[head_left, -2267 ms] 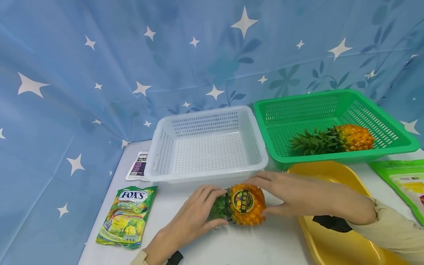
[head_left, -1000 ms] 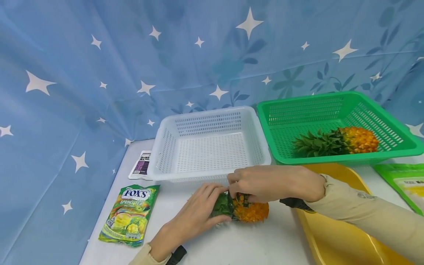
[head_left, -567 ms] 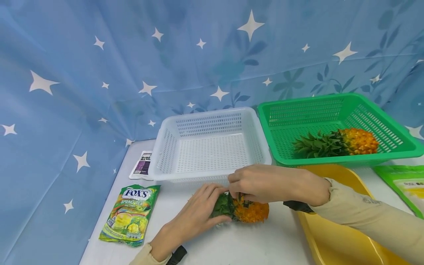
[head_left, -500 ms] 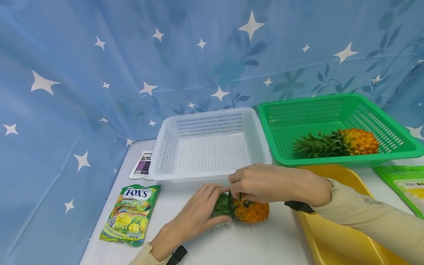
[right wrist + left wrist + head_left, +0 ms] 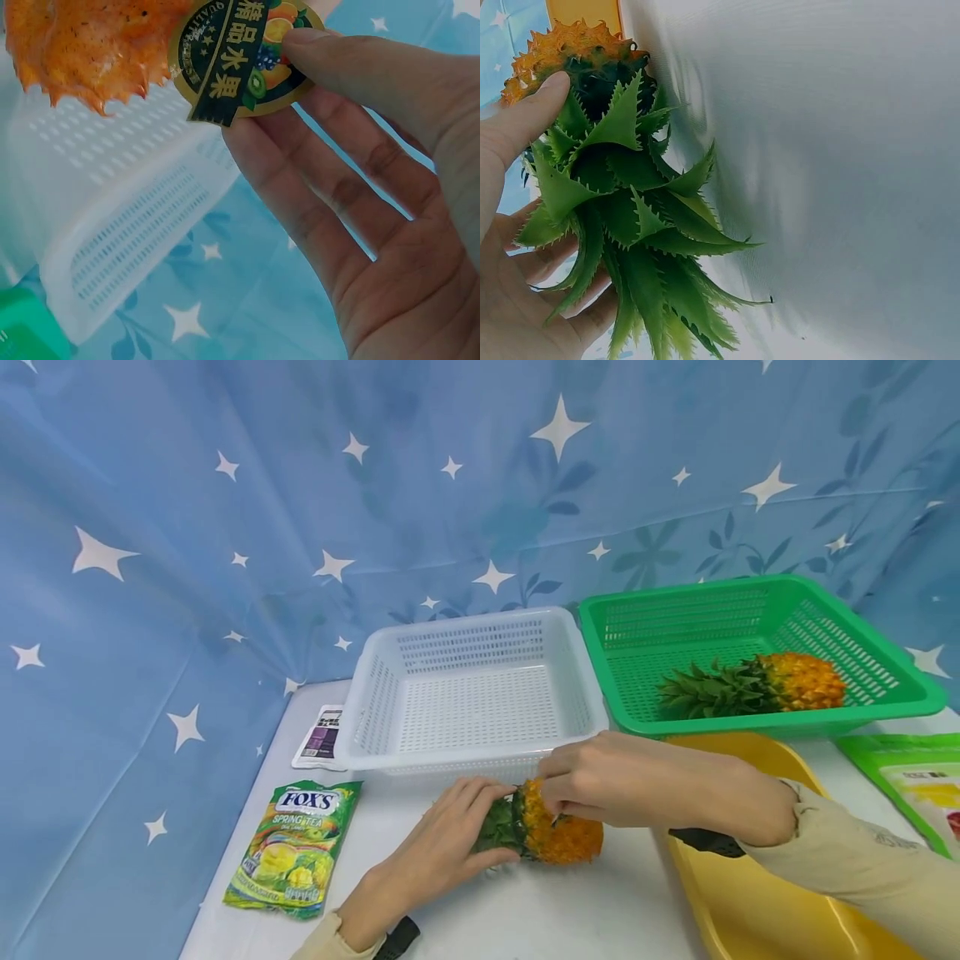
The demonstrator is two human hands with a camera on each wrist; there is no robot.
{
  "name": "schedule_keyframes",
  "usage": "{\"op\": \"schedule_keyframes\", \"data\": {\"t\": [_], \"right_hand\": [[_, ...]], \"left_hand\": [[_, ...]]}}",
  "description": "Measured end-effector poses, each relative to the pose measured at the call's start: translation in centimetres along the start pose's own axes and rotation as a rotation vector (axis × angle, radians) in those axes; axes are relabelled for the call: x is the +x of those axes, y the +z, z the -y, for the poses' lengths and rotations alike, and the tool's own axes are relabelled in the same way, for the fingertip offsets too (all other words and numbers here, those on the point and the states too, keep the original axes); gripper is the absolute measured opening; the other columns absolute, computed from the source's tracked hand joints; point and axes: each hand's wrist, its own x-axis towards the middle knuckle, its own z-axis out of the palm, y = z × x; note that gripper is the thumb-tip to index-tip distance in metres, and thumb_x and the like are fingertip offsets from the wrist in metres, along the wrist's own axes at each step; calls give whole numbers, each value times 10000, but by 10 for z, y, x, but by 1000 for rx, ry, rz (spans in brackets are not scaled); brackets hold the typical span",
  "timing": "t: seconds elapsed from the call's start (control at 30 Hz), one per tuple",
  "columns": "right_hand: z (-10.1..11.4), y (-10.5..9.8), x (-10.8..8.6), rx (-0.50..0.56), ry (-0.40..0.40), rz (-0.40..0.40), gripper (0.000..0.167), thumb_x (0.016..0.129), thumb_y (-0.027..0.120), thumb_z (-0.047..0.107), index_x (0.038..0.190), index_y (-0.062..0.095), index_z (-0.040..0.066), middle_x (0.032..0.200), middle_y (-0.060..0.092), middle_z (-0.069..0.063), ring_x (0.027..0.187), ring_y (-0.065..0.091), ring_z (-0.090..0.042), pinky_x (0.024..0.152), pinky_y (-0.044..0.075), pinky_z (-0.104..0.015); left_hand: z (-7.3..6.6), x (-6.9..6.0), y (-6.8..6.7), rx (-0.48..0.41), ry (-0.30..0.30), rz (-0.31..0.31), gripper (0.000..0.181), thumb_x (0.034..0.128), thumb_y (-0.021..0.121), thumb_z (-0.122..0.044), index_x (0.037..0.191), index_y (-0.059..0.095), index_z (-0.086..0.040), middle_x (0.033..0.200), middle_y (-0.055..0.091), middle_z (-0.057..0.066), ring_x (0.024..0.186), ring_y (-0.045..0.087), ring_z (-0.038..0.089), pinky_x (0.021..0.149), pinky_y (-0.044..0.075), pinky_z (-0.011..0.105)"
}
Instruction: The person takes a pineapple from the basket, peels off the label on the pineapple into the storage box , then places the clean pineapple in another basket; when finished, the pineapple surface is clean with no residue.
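Observation:
A small orange pineapple [image 5: 570, 842] with a green leafy crown [image 5: 637, 187] lies on its side on the white table, in front of the white basket. My left hand [image 5: 448, 832] holds it by the crown, thumb on one side and fingers on the other. Over the fruit's body is my right hand [image 5: 611, 781], thumb and fingertips pinching a round black-and-gold fruit sticker [image 5: 244, 64]. In the right wrist view the sticker's printed face shows, its edge against the orange skin [image 5: 82, 49]. Whether it still clings there I cannot tell.
Behind stands a white basket [image 5: 472, 759]; to its right, a green basket [image 5: 637, 647] holds another pineapple [image 5: 806, 681]. A yellow basin [image 5: 738, 877] sits under my right forearm. Left lie a FOX'S candy bag [image 5: 296, 852] and a small packet [image 5: 321, 742]; far right, a green bag [image 5: 907, 777].
My right hand came from the fruit's right end onto its label and pinched it, then drew slightly right with the sticker, baring orange skin. My left hand stays on the crown.

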Motion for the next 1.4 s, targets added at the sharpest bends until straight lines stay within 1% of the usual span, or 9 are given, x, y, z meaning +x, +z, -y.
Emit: {"op": "schedule_keyframes", "data": {"t": [0.13,0.43,0.57,0.67,0.83,0.97,1.03,1.17,1.4], "right_hand": [[-1,-6,-12,23,17,-16,184,903,824,69,907,709,212,899,610,118,749,594,-7,628,506,-137],[-12,-19,-52,221,137,-50,298,882,816,-8,896,672,253,931,580,174,777,570,39,626,512,-151],[-21,-16,-81,341,211,-24,309,892,800,-19,912,678,265,940,579,198,803,600,47,646,545,-175],[-29,-9,-105,407,267,24,305,904,789,-15,919,673,267,922,582,210,808,603,49,648,558,-196],[-43,5,-142,456,336,87,335,891,782,-44,903,647,262,861,583,230,741,540,71,568,496,-204],[-52,14,-163,501,404,142,373,861,750,-108,868,657,253,807,579,232,688,500,68,538,444,-205],[-55,18,-170,536,449,183,375,850,748,-116,850,667,251,784,587,229,670,498,58,535,434,-214],[-55,27,-177,589,487,232,344,821,772,-111,805,677,220,738,607,208,623,489,54,511,423,-220],[-54,43,-176,571,556,296,356,748,800,-120,740,678,215,701,574,209,596,474,48,503,433,-213]], "left_hand": [[1,1,1,-2,3,0,729,919,786,-456,1504,497,-131,1411,562,8,1313,521,193,1099,475,411],[3,0,2,-3,10,-13,720,920,784,-456,1495,509,-120,1381,577,24,1295,535,211,1074,494,432],[3,-1,3,-13,2,-9,713,924,780,-455,1498,507,-132,1377,575,17,1293,533,207,1068,494,427],[3,-1,4,-16,-1,-8,708,927,778,-454,1496,506,-133,1375,574,15,1291,532,207,1067,494,428],[3,-2,4,-12,9,-20,691,935,777,-437,1483,513,-110,1363,580,35,1277,543,221,1047,504,442],[4,-3,4,-18,4,-25,676,946,771,-423,1482,515,-101,1364,577,43,1274,544,225,1043,504,453],[4,-3,3,-20,0,-27,669,949,770,-416,1482,515,-102,1365,577,41,1273,543,222,1043,503,455],[4,-3,3,-21,3,-32,674,940,784,-404,1479,517,-100,1360,578,40,1268,542,220,1046,499,452],[3,-2,4,-14,0,-29,671,945,773,-416,1480,518,-101,1372,575,38,1275,542,220,1056,496,458]]}}
